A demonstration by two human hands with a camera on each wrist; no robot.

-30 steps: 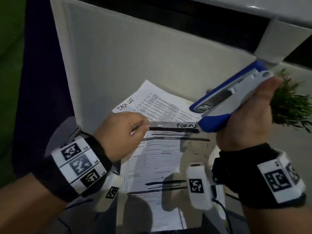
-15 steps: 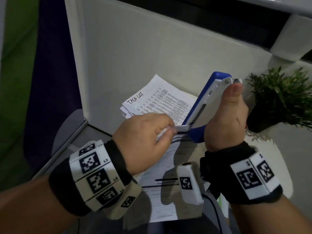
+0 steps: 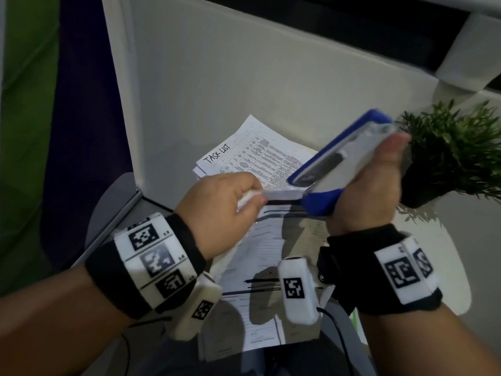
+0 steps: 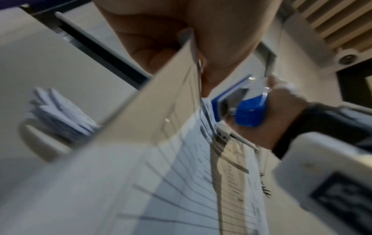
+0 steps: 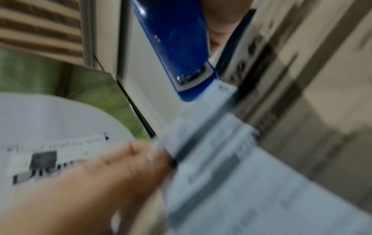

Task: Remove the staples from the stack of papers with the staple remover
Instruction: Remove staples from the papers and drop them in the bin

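My right hand (image 3: 363, 191) grips a blue and white staple remover (image 3: 339, 161), its nose down against the top edge of a stack of printed forms (image 3: 271, 240). My left hand (image 3: 222, 210) pinches that top edge just left of the tool. The left wrist view shows the staple remover (image 4: 241, 108) with its blue tip at the corner of the forms (image 4: 201, 174). In the blurred right wrist view the blue tool (image 5: 181, 55) meets the paper edge (image 5: 211, 127) near my left hand's fingers (image 5: 141, 159). No staple is visible.
A second pile of papers headed "TASK LIST" (image 3: 244, 156) lies behind on the white desk (image 3: 189, 90). A small green potted plant (image 3: 455, 153) stands right of my right hand. A desk divider edge (image 3: 119, 104) runs along the left.
The staple remover swung from nearly flat to steep and back to a slant, its nose staying at the forms' top edge. My left hand kept its pinch and slid closer to the tool.
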